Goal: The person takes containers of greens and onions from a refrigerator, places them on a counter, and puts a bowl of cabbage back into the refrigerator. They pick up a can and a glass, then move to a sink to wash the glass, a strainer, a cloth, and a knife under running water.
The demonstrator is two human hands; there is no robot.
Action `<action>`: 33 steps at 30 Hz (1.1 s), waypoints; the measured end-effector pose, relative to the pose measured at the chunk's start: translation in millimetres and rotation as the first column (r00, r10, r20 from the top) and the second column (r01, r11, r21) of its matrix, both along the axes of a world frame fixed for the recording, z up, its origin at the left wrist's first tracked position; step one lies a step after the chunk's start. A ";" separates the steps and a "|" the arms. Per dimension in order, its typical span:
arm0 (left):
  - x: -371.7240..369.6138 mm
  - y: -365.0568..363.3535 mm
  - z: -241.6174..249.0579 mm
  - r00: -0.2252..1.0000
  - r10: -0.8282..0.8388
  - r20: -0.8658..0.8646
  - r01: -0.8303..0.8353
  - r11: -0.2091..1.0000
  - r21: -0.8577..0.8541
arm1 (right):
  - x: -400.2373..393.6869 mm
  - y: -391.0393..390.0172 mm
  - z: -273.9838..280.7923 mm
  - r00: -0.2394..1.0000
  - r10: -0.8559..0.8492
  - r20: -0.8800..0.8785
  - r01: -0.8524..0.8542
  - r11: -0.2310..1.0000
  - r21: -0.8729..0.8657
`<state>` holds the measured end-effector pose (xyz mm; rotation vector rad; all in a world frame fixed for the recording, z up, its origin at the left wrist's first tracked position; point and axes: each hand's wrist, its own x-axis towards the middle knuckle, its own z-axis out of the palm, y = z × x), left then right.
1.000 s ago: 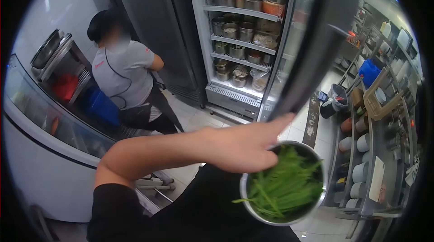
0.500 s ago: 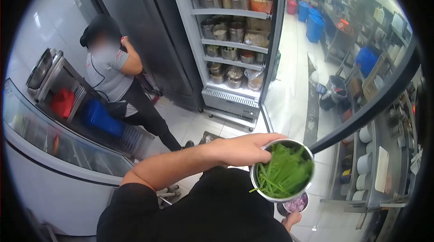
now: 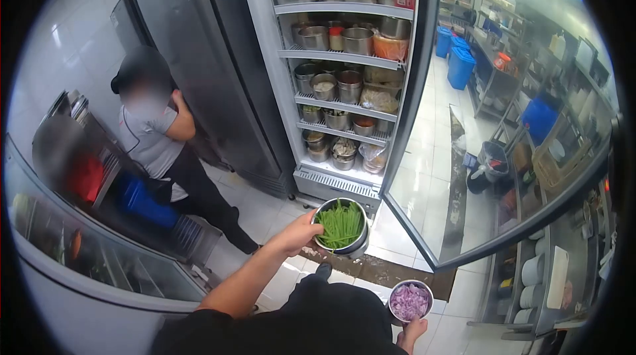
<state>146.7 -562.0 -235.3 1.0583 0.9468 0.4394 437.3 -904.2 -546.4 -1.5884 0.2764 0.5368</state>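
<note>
My left hand (image 3: 295, 236) grips the rim of a round metal container (image 3: 358, 247) with cut green beans (image 3: 341, 224) inside, thumb over the edge. This container is in front of the lower part of an open upright fridge (image 3: 338, 186). Lower and to the right, my right hand (image 3: 412, 332) has its fingers closed on a smaller metal container (image 3: 391, 316) of chopped red onion (image 3: 409, 300). On the fridge shelves stand several metal pots (image 3: 358, 42) and a few bags of food.
The fridge's glass door (image 3: 424, 259) swings out on the right. A person (image 3: 149, 133) stands by a dark fridge door (image 3: 205, 83) at left. A display case (image 3: 99, 249) lines the near left; shelving with white bowls (image 3: 532, 272) runs along the right.
The container of green beans has moved left and away from me, towards the fridge. The onion container now shows fully, farther left. The view has shifted closer to the fridge.
</note>
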 end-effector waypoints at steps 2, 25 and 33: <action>-14.1 26.0 -21.3 0.999 0.039 -0.015 -0.039 0.999 0.021 | -8.0 42.2 24.3 0.998 0.046 0.037 -0.047 0.999 0.025; -148.2 201.2 -156.1 0.916 0.221 -0.335 -0.275 0.953 -0.126 | -72.7 469.0 61.5 0.897 0.442 0.017 -0.441 0.890 0.117; -118.5 224.2 -135.0 0.932 0.209 -0.297 -0.238 0.969 -0.065 | -57.8 405.4 62.4 0.940 0.341 -0.003 -0.340 0.937 0.083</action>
